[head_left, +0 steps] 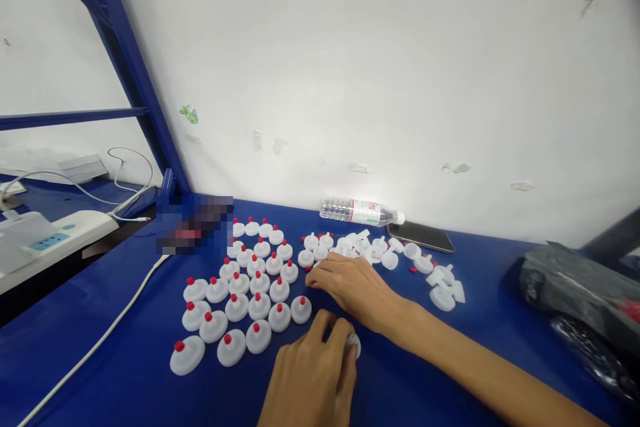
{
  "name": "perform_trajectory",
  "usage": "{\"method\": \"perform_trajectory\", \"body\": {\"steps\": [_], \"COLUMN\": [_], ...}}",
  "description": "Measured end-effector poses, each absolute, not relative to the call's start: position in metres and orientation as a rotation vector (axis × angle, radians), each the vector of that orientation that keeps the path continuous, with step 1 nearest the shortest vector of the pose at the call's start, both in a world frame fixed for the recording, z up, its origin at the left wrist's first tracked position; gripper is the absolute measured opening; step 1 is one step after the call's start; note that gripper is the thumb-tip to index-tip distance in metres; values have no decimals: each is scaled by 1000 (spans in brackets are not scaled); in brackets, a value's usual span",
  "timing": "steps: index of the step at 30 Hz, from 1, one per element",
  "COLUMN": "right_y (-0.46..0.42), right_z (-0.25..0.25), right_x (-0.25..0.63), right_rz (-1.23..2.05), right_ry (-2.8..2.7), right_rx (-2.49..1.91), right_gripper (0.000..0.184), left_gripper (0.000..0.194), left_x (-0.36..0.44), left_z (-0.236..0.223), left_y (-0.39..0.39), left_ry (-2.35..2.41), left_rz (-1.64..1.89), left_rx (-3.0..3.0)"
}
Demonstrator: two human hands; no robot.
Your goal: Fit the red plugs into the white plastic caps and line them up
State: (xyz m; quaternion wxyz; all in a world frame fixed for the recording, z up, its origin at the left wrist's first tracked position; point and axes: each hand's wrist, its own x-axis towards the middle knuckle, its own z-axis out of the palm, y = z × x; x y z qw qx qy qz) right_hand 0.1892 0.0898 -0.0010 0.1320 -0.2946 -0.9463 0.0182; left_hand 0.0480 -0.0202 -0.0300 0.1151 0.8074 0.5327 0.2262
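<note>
Several white round caps with red tips (240,293) stand in rows on the blue table (125,373). A loose pile of white caps without tips (360,247) lies behind them, with a few small red pieces (413,270) scattered nearby. My left hand (313,373) is near the front, its fingers closed round a white cap (353,345). My right hand (350,283) reaches left across the table, fingers pinched together low at the edge of the loose pile; what they hold is hidden.
A plastic water bottle (363,211) lies on its side by the wall, with a dark phone (425,236) beside it. Black bags (585,307) sit at the right. A white cable (100,340) and a power strip (45,240) are at the left.
</note>
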Motion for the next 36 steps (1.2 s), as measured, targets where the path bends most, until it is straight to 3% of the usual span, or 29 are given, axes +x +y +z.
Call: {"method": "perform_trajectory", "body": {"steps": [5,13,18,36], "right_y": [84,36,22,10], "right_z": [13,16,4,5], "right_x": [200,240,249,250], "right_rz": [139,879,1103,831], "right_ry": [-2551,-1951,-1824,-2073], "right_rx": [-882,-1054,-1058,-854], "right_gripper": [19,6,5,9], "left_gripper": [30,46,48,42], "left_x": [47,47,45,44], "left_z": [-29,-30,-33,-38], "left_y": [-20,-23,-24,-24], "left_ry": [1558,1496,1473,1462], "left_rz": [655,678,720,722], "left_rx": [2371,2215,2177,2308]}}
